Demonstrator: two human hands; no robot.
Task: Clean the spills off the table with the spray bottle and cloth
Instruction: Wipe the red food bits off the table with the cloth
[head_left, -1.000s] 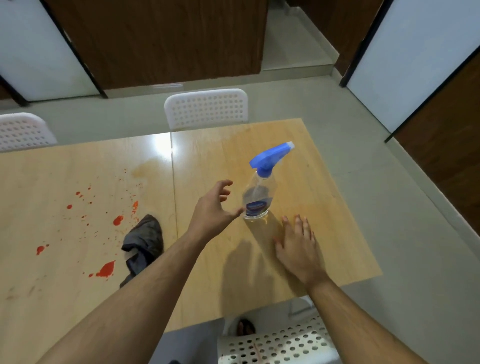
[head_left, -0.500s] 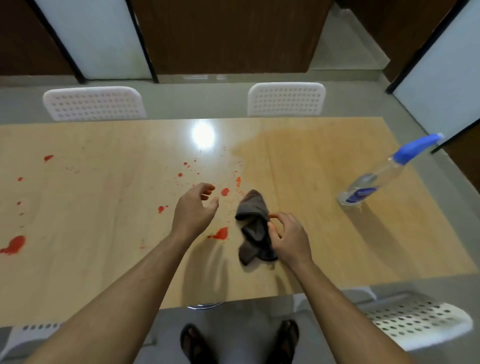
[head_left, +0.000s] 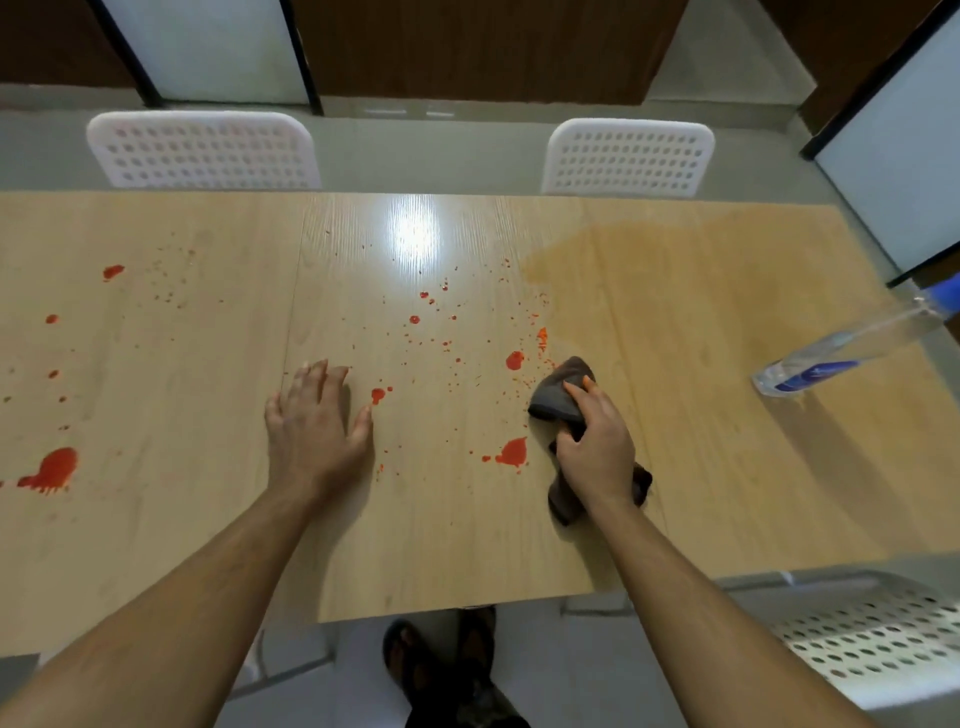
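Red spills (head_left: 511, 451) dot the wooden table (head_left: 441, 545) from its left part to the middle, with a big blot at the far left (head_left: 52, 470). My right hand (head_left: 597, 444) grips a dark grey cloth (head_left: 558, 397) that lies on the table just right of the middle spills. My left hand (head_left: 311, 426) rests flat on the table with fingers spread, beside a small red drop. A clear spray bottle (head_left: 841, 353) with a blue head stands at the table's right edge, away from both hands.
A wet darker patch (head_left: 649, 270) covers the table's right part. Two white perforated chairs (head_left: 202, 150) (head_left: 628, 156) stand behind the table, and another chair (head_left: 872, 639) is at the near right. My feet (head_left: 441, 654) show below the table's front edge.
The view swung left from the bottle to the spills. My right hand left the table by the bottle and took hold of the cloth. My left hand came down flat on the table.
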